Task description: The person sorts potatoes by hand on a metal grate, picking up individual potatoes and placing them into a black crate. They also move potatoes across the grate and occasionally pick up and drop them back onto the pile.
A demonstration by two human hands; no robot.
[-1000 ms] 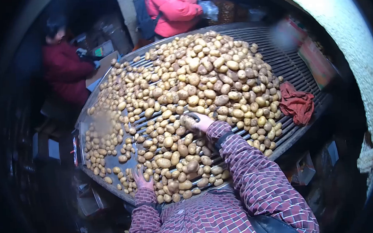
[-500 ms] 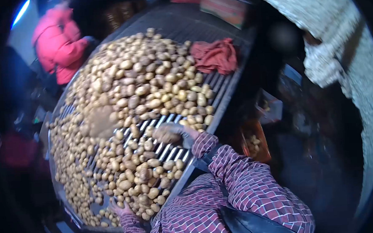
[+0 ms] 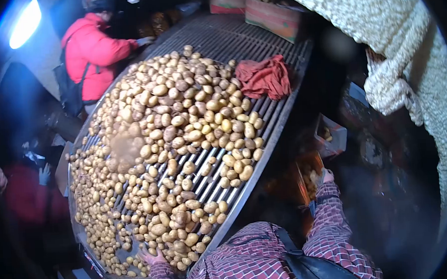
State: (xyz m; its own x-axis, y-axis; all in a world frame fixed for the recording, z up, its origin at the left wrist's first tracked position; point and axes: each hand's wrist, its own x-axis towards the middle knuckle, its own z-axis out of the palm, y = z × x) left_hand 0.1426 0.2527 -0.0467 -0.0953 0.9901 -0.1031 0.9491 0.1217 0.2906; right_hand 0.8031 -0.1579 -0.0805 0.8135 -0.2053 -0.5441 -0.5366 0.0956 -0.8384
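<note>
Potatoes (image 3: 162, 223) in a large heap cover the slatted metal table (image 3: 208, 180). My left hand (image 3: 151, 255) rests against the potatoes at the table's near edge, fingers spread and holding nothing that I can see. My right hand (image 3: 327, 175) is off the table to the right, at the upper rim of an orange crate (image 3: 303, 186) with potatoes in it. The fingers of that hand are mostly hidden, and whether they hold anything does not show.
A red cloth (image 3: 264, 76) lies on the slats. Cardboard boxes (image 3: 272, 16) stand at the far end. A pale box (image 3: 330, 135) sits beyond the crate. Two people in red, one in a jacket (image 3: 97, 45), are along the left side. Rough pale material (image 3: 395, 34) hangs at upper right.
My right hand has left the slats among the potatoes and swung right to the orange crate. My left hand stays at the near edge. The person in the jacket now reaches out an arm.
</note>
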